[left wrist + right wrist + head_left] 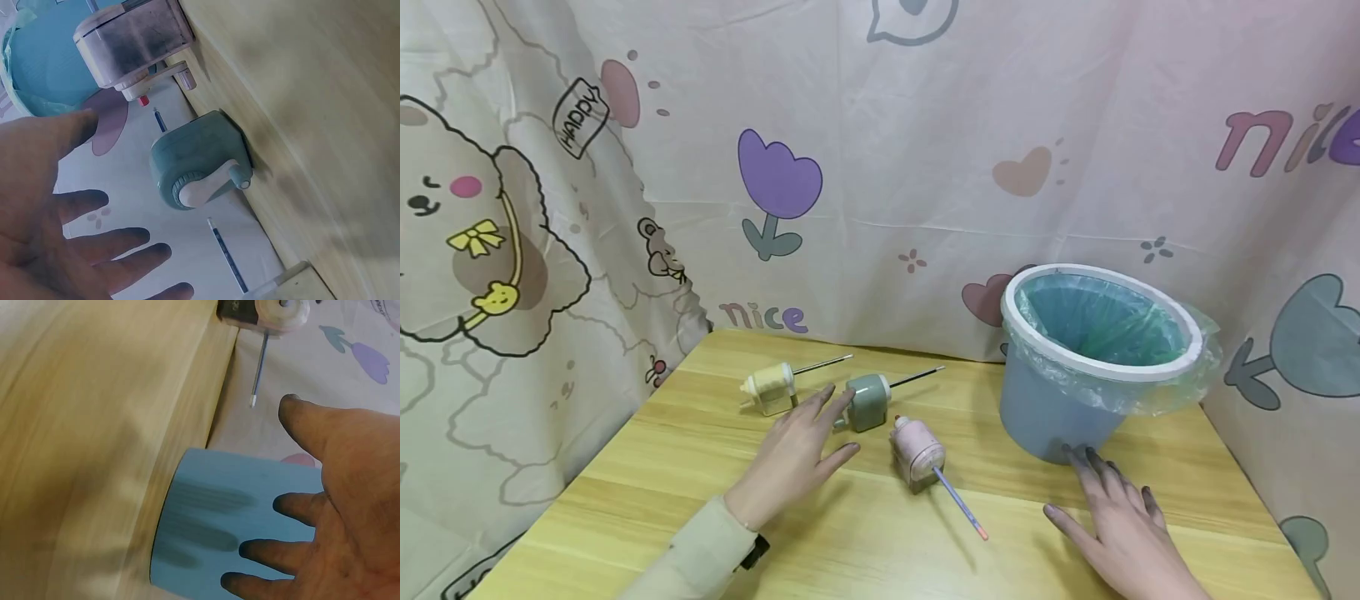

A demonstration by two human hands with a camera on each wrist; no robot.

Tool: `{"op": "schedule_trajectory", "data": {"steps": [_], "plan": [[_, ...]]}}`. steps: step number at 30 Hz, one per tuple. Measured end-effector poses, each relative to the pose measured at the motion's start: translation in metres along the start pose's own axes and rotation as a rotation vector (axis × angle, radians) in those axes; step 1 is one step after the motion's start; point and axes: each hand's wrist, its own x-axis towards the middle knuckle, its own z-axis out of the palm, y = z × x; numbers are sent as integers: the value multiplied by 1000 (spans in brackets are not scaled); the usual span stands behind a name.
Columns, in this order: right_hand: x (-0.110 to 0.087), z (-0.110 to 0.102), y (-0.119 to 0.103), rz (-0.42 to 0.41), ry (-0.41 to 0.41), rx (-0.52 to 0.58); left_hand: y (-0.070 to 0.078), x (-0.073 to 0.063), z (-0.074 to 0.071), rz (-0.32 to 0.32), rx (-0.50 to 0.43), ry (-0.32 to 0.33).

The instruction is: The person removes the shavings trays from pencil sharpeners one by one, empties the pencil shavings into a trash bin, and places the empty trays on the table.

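Observation:
My left hand (797,454) is spread with straight fingers, holding nothing; its fingertips overlap the green crank pencil sharpener (869,406) in the head view. A dark pencil (917,377) sticks out of that sharpener toward the back. To its left sits a yellow pencil sharpener (772,388) with another pencil (823,364) in it. Nearer the front, a pink pencil sharpener (917,448) has a blue-purple pencil (958,500) pointing at the front right. The right hand (1120,521), also empty with fingers extended, is in front of the blue bin (215,519), fingertips close to its lower wall.
The bin has a white rim (1101,367) and a thin green plastic liner (1172,396) folded over it. A wooden table (625,492) carries everything. Printed curtains (910,167) hang along its back and both sides.

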Motion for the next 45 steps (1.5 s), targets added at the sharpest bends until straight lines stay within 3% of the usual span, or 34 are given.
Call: {"op": "schedule_trajectory", "data": {"steps": [13, 18, 26, 37, 45], "plan": [[-1, 12, -17, -65, -13, 27, 11, 14, 3, 75, -57, -119], [-1, 19, -23, -69, -53, 50, 13, 19, 7, 152, -55, -117], [-1, 26, -35, -115, -4, 94, 18, 28, 13, 225, -74, -132], [2, 31, -42, -165, -55, 166, 22, 37, 20, 285, -124, -286], [4, 37, -47, -207, -24, 175, 29, 43, 25, 320, -91, -309]]}}
